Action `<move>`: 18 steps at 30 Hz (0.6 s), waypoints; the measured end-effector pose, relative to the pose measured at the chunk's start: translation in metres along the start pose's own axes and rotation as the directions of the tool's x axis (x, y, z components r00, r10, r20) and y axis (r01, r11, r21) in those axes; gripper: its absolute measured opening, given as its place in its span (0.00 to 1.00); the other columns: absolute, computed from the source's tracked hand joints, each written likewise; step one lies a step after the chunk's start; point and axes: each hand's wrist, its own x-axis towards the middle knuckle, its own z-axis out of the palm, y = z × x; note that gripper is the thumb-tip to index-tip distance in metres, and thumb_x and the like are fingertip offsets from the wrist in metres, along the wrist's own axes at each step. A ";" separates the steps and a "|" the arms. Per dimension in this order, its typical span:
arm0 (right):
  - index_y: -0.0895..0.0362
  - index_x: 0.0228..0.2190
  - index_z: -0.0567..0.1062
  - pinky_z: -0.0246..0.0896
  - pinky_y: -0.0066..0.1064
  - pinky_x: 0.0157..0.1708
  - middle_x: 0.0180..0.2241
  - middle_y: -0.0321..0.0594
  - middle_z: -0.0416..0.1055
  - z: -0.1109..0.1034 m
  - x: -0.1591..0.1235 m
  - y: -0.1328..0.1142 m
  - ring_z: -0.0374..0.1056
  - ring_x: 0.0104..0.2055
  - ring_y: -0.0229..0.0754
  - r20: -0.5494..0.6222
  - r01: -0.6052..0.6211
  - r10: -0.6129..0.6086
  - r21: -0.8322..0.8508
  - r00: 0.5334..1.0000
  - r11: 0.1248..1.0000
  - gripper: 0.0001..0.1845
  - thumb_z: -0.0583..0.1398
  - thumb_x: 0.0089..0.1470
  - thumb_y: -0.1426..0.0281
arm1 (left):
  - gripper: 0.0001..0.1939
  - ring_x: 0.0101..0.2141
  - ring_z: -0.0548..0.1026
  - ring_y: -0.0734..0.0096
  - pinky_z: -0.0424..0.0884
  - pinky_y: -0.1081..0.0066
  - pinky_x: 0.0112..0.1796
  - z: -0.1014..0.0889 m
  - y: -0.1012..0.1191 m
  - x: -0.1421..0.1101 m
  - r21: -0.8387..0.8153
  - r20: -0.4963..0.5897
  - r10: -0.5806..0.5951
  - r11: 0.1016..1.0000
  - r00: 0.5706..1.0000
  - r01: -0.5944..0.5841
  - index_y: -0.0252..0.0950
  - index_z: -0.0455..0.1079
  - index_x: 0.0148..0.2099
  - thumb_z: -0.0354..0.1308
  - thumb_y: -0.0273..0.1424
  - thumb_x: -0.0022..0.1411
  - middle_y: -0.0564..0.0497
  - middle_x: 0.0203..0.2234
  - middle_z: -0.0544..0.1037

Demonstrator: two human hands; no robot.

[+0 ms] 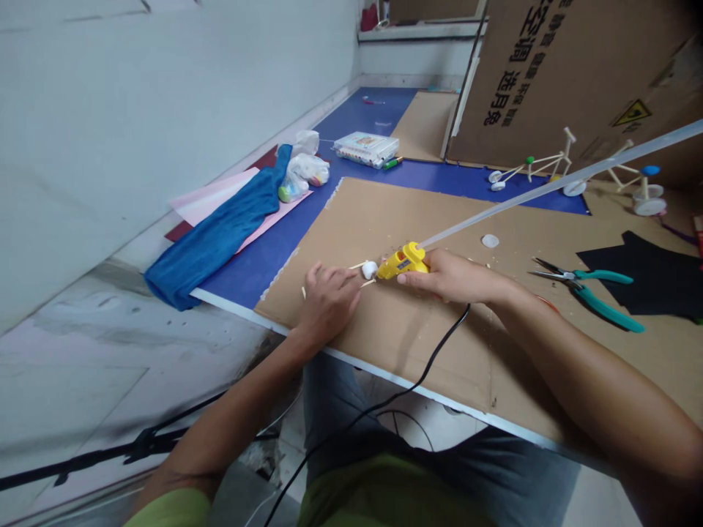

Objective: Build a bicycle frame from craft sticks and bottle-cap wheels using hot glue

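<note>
While the black cable [433,356] hangs over the near table edge, just below the right hand's grip, both hands are over the brown cardboard sheet [406,212]. The right hand [447,277] is closed around the yellow glue gun [403,263], and the nozzle points left, close to a small white round piece [370,270]. The left hand [329,296] has its fingers lying upon thin pale sticks [367,282]; whether the fingertips are pinching them, I cannot tell. These sticks and the white round piece are between the two grips. From the rear of the gun, a long translucent rod [549,185] rises to the right.

To the right of the right grip are the pliers with green handles [609,312], with jaws apart, and beside them the black sheet [648,263]. A white disc [491,240] lies a little beyond this grip. To the left of the left grip and farther, the blue cloth [225,227] is spread, with plastic bags [307,170] next to its far end. Beyond the grips are the clear case [367,148] and the green pen [393,163]. Far to the right, two wheeled stick models, one with a green ball [530,159] and one with a blue ball [651,170], are before the large carton [549,88].
</note>
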 end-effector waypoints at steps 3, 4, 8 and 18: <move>0.55 0.24 0.67 0.49 0.29 0.24 0.18 0.33 0.64 0.000 0.000 0.000 0.58 0.22 0.35 0.001 0.012 -0.012 0.025 1.000 1.000 0.29 0.58 0.56 0.42 | 0.09 0.48 0.76 0.56 0.58 0.45 0.58 0.000 0.000 0.000 -0.012 0.003 -0.002 1.000 1.000 0.002 0.42 0.76 0.46 0.58 0.27 0.66 0.47 0.46 0.82; 0.55 0.24 0.67 0.49 0.29 0.25 0.19 0.33 0.65 0.000 0.001 0.000 0.59 0.22 0.36 0.010 0.013 -0.013 0.033 1.000 0.999 0.29 0.58 0.56 0.43 | 0.08 0.48 0.76 0.57 0.58 0.45 0.58 -0.001 0.000 0.000 -0.012 0.008 0.001 1.000 1.000 0.000 0.42 0.75 0.46 0.58 0.27 0.66 0.47 0.46 0.82; 0.55 0.24 0.67 0.51 0.29 0.24 0.19 0.34 0.67 -0.001 0.000 0.002 0.60 0.22 0.36 0.029 0.004 -0.006 0.062 1.000 0.998 0.29 0.58 0.57 0.43 | 0.08 0.48 0.76 0.57 0.58 0.46 0.58 -0.002 0.000 0.000 0.000 0.009 0.012 1.000 1.000 -0.012 0.42 0.75 0.46 0.58 0.28 0.67 0.48 0.45 0.82; 0.56 0.24 0.69 0.50 0.29 0.23 0.19 0.33 0.66 -0.002 0.000 0.003 0.60 0.21 0.36 0.042 0.019 -0.024 0.118 0.999 0.993 0.29 0.60 0.54 0.41 | 0.08 0.49 0.76 0.57 0.58 0.45 0.59 -0.001 -0.001 0.000 -0.036 0.006 0.009 0.999 1.000 -0.009 0.43 0.76 0.46 0.59 0.28 0.66 0.47 0.46 0.82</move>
